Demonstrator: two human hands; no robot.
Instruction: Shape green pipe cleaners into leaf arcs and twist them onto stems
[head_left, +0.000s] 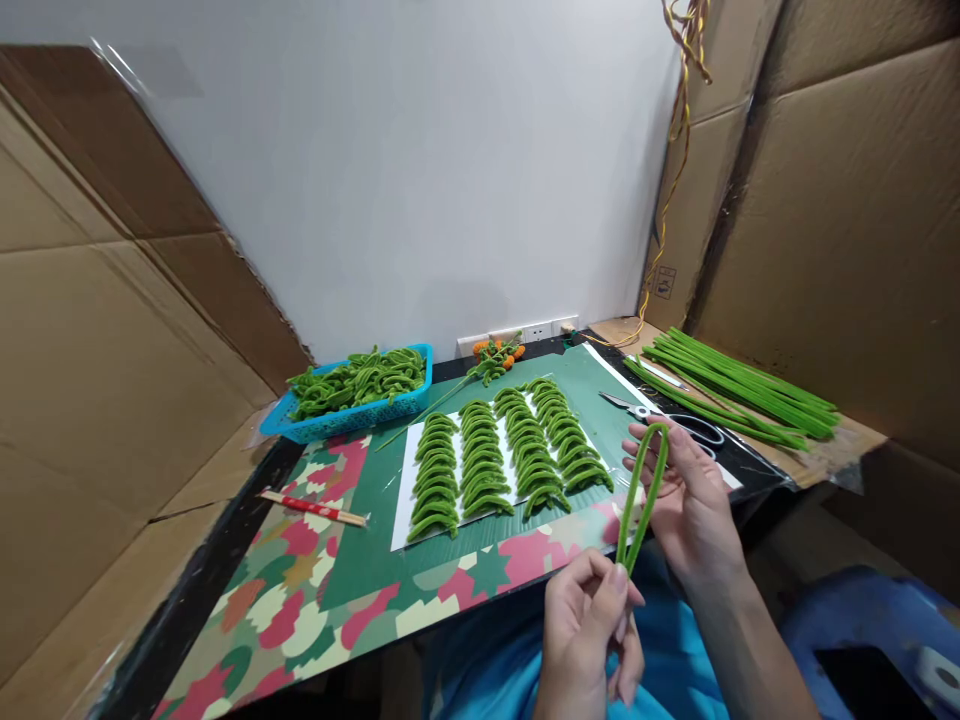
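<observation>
A green pipe cleaner [626, 515] is bent into a long narrow loop above the table's front edge. My left hand [592, 625] pinches the lower end, where its two ends meet. Around the rounded top, my right hand [697, 500] holds the bend by the thumb, its other fingers loosely curled behind. Past my hands, a white sheet [401, 515] carries several columns of short curved green pipe-cleaner pieces [484, 460]. Scissors [637, 410] with dark handles lie just behind my right hand, partly hidden by it.
A blue basket [360, 418] full of twisted green pieces stands at the back left. Long green pipe cleaners [742, 385] lie at the right. Wrapped chopsticks [315, 508] rest on the left; an orange-and-green pipe-cleaner flower stem [495, 360] lies behind. Cardboard walls [840, 200] flank the table.
</observation>
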